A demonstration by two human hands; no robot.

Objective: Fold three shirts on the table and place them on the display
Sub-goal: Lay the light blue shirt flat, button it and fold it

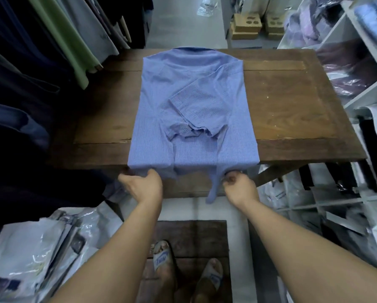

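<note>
A blue checked shirt [192, 110] lies face down on the brown wooden table [292, 110], collar at the far edge, both sides and sleeves folded inward over its back. Its hem hangs over the near table edge. My left hand [141, 184] grips the hem's left corner. My right hand [240, 186] pinches the hem's right corner, with a strip of cloth dangling beside it. White display shelves [362, 88] with bagged shirts stand at the right.
Dark and green garments [58, 47] hang along the left. Plastic-wrapped shirts [36, 250] pile at the lower left. Cardboard boxes [246, 27] sit on the floor beyond the table. My sandalled feet stand on a brown mat [187, 237].
</note>
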